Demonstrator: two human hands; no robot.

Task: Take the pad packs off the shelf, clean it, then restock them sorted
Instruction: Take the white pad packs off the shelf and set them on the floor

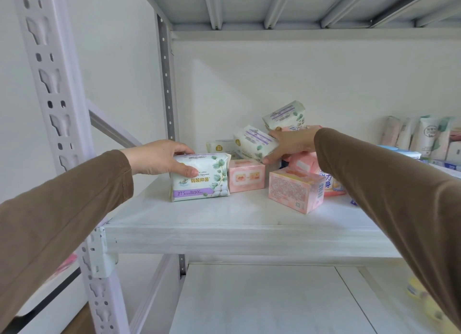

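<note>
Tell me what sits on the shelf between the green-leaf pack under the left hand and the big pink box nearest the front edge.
A smaller pink box stands between the green-leaf pack and the big pink box, beside the pack; the head view shows it.

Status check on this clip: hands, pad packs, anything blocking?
Left hand grips white leaf-print pack standing on shelf. Right hand grips second white pack, lifted over the pile. Pink boxes remain. Nothing blocking.

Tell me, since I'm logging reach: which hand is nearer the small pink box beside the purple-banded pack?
Left. The left hand holds the purple-banded pack touching the small pink box; the right hand holds a white pack above and behind it.
</note>
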